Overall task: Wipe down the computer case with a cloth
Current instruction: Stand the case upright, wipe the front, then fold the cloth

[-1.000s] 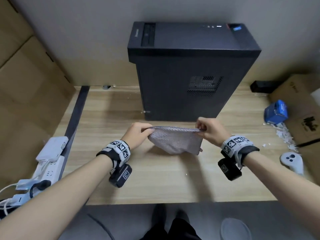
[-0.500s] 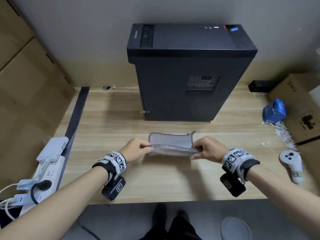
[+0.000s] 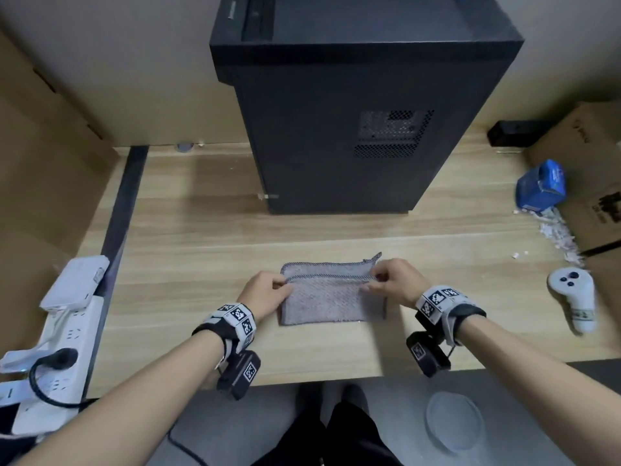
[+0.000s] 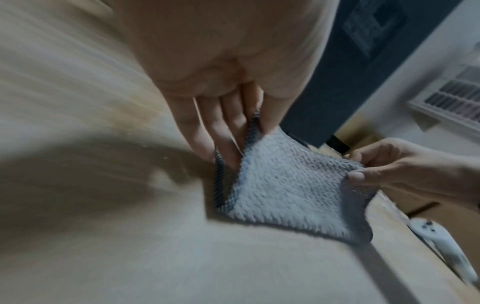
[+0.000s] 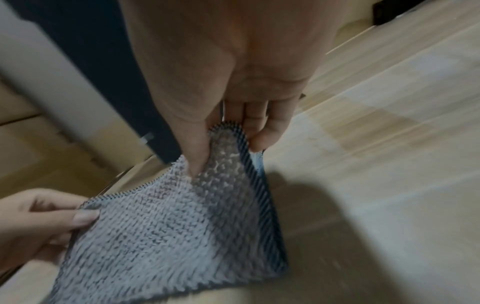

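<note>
A black computer case (image 3: 353,105) stands upright at the back of the wooden desk (image 3: 208,230). In front of it a grey knitted cloth (image 3: 332,297) with a dark stitched hem lies folded on the desk. My left hand (image 3: 268,294) pinches the cloth's top layer at its left end, and my right hand (image 3: 389,284) pinches the same layer at its right end. The left wrist view has the cloth (image 4: 291,185) between finger and thumb, the case (image 4: 350,61) behind. The right wrist view has the cloth (image 5: 182,236) with its corner pinched.
A white power strip (image 3: 50,334) with plugs lies at the desk's left edge. At the right sit a blue box (image 3: 541,186), paper scraps (image 3: 557,230), a white game controller (image 3: 574,297) and cardboard boxes (image 3: 591,169). Cardboard panels stand on the left.
The cloth, held up by its top edge a second ago, has come down onto the desk and is folded over. Both hands moved nearer to me while keeping hold of it.
</note>
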The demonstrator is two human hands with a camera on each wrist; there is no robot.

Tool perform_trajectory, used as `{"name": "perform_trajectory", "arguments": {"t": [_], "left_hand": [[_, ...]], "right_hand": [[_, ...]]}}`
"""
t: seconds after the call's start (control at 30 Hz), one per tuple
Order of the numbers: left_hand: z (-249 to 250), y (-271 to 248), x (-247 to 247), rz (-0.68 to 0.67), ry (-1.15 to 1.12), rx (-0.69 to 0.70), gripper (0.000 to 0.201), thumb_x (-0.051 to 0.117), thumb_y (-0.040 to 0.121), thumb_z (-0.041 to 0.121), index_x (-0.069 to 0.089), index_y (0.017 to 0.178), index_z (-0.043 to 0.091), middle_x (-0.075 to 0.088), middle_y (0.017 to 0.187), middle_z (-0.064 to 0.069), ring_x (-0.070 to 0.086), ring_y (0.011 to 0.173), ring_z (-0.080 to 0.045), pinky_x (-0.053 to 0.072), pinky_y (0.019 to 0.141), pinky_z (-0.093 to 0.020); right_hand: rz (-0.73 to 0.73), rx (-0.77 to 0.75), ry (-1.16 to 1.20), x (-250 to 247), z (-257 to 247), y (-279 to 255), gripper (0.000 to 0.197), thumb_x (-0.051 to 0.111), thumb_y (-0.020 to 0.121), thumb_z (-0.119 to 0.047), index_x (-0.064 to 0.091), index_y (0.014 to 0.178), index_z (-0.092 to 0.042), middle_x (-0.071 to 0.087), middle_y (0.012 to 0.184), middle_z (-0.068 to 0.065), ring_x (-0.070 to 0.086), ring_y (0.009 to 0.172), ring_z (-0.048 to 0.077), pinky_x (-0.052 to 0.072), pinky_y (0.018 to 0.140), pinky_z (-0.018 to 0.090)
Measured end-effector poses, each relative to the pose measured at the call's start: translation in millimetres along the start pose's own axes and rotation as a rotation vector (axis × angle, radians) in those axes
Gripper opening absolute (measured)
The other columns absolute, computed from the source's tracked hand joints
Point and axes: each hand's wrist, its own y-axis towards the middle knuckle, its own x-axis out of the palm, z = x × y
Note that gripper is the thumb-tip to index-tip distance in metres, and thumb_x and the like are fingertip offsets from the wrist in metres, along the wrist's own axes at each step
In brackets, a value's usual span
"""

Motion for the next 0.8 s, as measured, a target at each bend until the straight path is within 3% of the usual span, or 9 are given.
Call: {"name": "perform_trajectory", "arguments": {"t": [0.07, 0.13, 0.23, 0.33, 0.4, 0.47, 0.53, 0.63, 0.8], "left_hand": [[6, 9, 0, 0.124, 0.091, -0.074, 0.018, 0.064, 0.088, 0.037, 0.069, 0.089, 0.020, 0.069, 0.082, 0.004, 0.061, 0.077, -0.017, 0.047, 0.070, -0.032], [8, 12, 1, 0.183, 0.171, -0.151, 0.023, 0.065, 0.087, 0.038, 0.061, 0.105, 0.025, 0.064, 0.096, 0.008, 0.060, 0.089, -0.016, 0.043, 0.075, -0.027], [12, 9, 5, 0.174, 0.275, -0.247, 0.023, 0.063, 0.084, 0.042, 0.055, 0.090, 0.022, 0.060, 0.094, 0.004, 0.058, 0.087, -0.023, 0.040, 0.069, -0.029], [12, -3, 13, 0.040, 0.375, -0.295, 0.031, 0.061, 0.079, 0.048, 0.052, 0.072, 0.019, 0.061, 0.075, -0.002, 0.057, 0.071, -0.026, 0.037, 0.055, -0.028], [14, -9, 21, 0.031, 0.408, -0.295, 0.030, 0.059, 0.076, 0.046, 0.053, 0.070, 0.018, 0.060, 0.071, -0.004, 0.056, 0.067, -0.026, 0.037, 0.055, -0.028], [18, -13, 28, 0.064, 0.385, -0.280, 0.022, 0.059, 0.075, 0.035, 0.048, 0.063, 0.021, 0.053, 0.066, -0.001, 0.059, 0.069, -0.029, 0.038, 0.057, -0.029], [24, -15, 32, 0.100, 0.293, -0.287, 0.014, 0.060, 0.076, 0.026, 0.048, 0.069, 0.025, 0.053, 0.073, 0.001, 0.057, 0.073, -0.030, 0.041, 0.061, -0.030], [38, -16, 35, 0.160, 0.103, -0.304, 0.014, 0.063, 0.080, 0.028, 0.054, 0.090, 0.027, 0.061, 0.094, 0.004, 0.059, 0.088, -0.026, 0.044, 0.072, -0.029], [86, -13, 51, 0.205, -0.012, -0.069, 0.021, 0.063, 0.084, 0.018, 0.051, 0.101, 0.025, 0.059, 0.100, 0.003, 0.059, 0.090, -0.024, 0.048, 0.079, -0.032]], "right_hand": [[0.092, 0.024, -0.023, 0, 3, 15, 0.007, 0.076, 0.083, -0.026, 0.072, 0.084, -0.020, 0.063, 0.082, -0.001, 0.059, 0.078, 0.019, 0.049, 0.072, 0.034], [0.170, 0.048, -0.081, 7, 3, 19, 0.014, 0.071, 0.084, -0.021, 0.072, 0.098, -0.023, 0.060, 0.094, -0.002, 0.058, 0.091, 0.019, 0.050, 0.079, 0.034], [0.254, 0.046, -0.060, 19, -1, 10, 0.020, 0.065, 0.088, -0.019, 0.068, 0.107, -0.022, 0.055, 0.100, -0.005, 0.053, 0.095, 0.014, 0.048, 0.080, 0.032], [0.134, -0.022, 0.015, 36, -3, -4, 0.017, 0.065, 0.089, -0.017, 0.071, 0.102, -0.025, 0.058, 0.096, -0.007, 0.058, 0.086, 0.012, 0.048, 0.078, 0.028], [0.046, -0.035, 0.011, 47, -2, -10, 0.016, 0.066, 0.089, -0.019, 0.072, 0.103, -0.024, 0.060, 0.097, -0.007, 0.058, 0.087, 0.012, 0.048, 0.082, 0.028], [0.026, -0.019, 0.002, 56, 0, -11, 0.017, 0.066, 0.089, -0.020, 0.072, 0.106, -0.021, 0.058, 0.099, -0.004, 0.056, 0.089, 0.012, 0.043, 0.082, 0.024], [0.062, 0.004, 0.052, 60, 1, -10, 0.016, 0.067, 0.089, -0.018, 0.072, 0.104, -0.019, 0.058, 0.097, -0.003, 0.055, 0.086, 0.012, 0.040, 0.079, 0.023], [0.097, 0.043, 0.187, 58, 4, -10, 0.012, 0.068, 0.088, -0.015, 0.074, 0.097, -0.020, 0.063, 0.096, -0.003, 0.054, 0.078, 0.009, 0.045, 0.077, 0.024], [0.128, 0.091, 0.412, 46, 15, -25, 0.018, 0.063, 0.088, -0.002, 0.073, 0.095, -0.016, 0.070, 0.094, -0.007, 0.063, 0.082, 0.007, 0.051, 0.078, 0.023]]}}
